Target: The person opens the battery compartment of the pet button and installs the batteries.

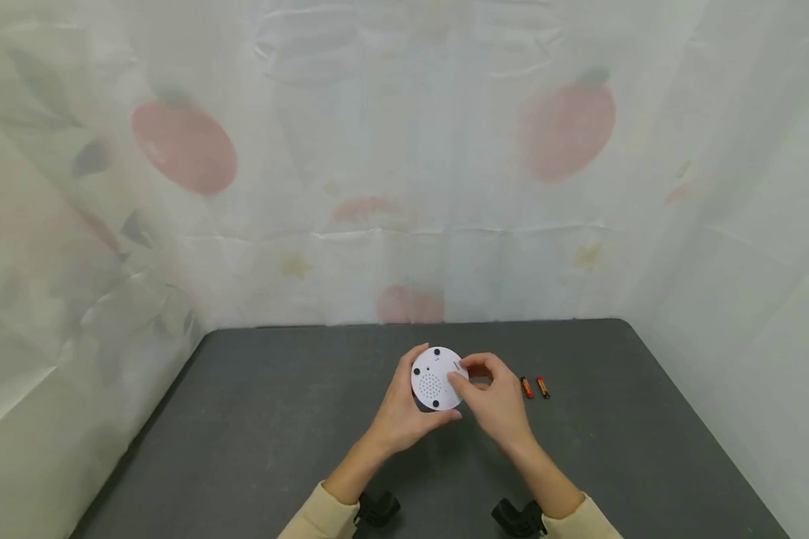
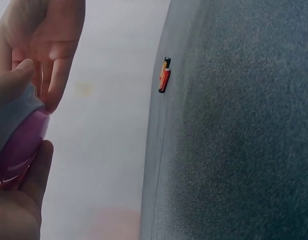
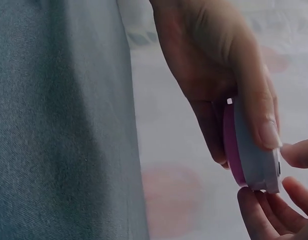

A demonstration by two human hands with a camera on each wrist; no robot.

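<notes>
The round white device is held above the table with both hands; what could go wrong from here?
1. The round device is held in the air by the left hand at its edge only; while the right hand works at its back, it could slip and fall on the table.
2. The two batteries lie loose beside the right hand; a careless movement might knock them so they roll away.
</notes>
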